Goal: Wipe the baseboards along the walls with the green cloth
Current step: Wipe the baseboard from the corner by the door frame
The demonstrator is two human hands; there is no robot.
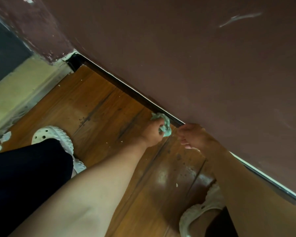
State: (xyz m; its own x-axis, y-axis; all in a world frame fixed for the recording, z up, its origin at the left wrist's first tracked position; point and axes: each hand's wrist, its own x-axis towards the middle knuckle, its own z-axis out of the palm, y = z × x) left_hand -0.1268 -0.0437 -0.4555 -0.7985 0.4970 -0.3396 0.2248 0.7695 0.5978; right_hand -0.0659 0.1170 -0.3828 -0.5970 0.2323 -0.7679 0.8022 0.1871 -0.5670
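White clogs (53, 135) are planted on the wood floor (101, 106). Green cloth (162, 124) is bunched in the closed left hand (152, 134) and pressed against the dark baseboard (126, 88) at the foot of the maroon wall (195, 57). Right hand (193, 135), fingers curled and holding nothing, is rested just beside the cloth at the baseboard.

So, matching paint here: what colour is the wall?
Dark reddish brown wall, seen in the head view.
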